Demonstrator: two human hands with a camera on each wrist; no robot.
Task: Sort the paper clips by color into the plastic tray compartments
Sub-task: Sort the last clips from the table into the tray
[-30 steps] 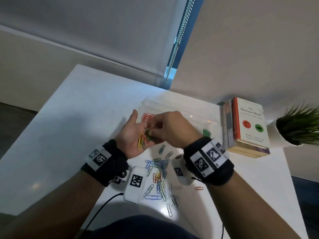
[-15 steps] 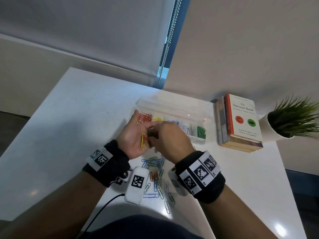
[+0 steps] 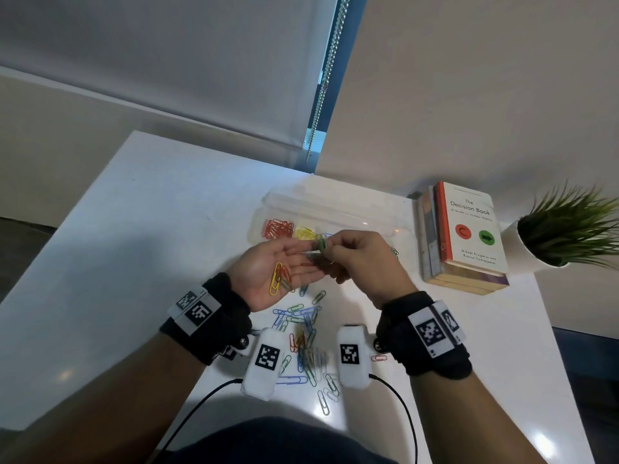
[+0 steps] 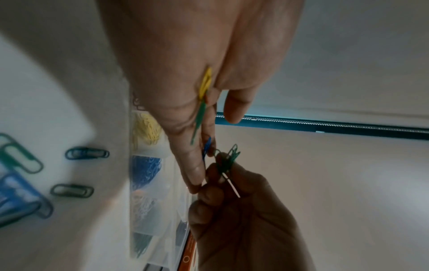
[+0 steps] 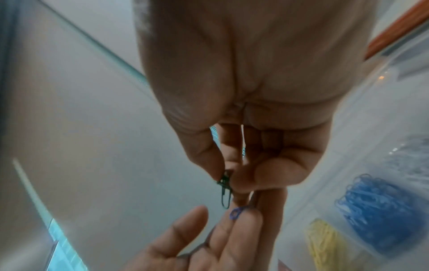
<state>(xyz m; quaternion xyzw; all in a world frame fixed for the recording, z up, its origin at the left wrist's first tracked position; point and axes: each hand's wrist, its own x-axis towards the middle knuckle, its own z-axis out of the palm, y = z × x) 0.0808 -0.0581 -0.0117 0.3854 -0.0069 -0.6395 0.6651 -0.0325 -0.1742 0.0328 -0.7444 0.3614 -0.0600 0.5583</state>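
Head view — two hands (image 3: pixel 361 259) (one tray (image 3: pixel 368 209))

Head view: high above the white table (image 3: pixel 140 209), facing forward and down, far enough to take in both hands, the clear plastic compartment tray (image 3: pixel 335 204) and the wall behind. Left wrist view: very near, along the flat left palm (image 4: pixel 185 55) toward its fingers, sideways to the tray (image 4: pixel 167 210). Right wrist view: equally near, along the right hand (image 5: pixel 255 91); shared by all three, the meeting fingertips and the tray (image 5: pixel 383 119).
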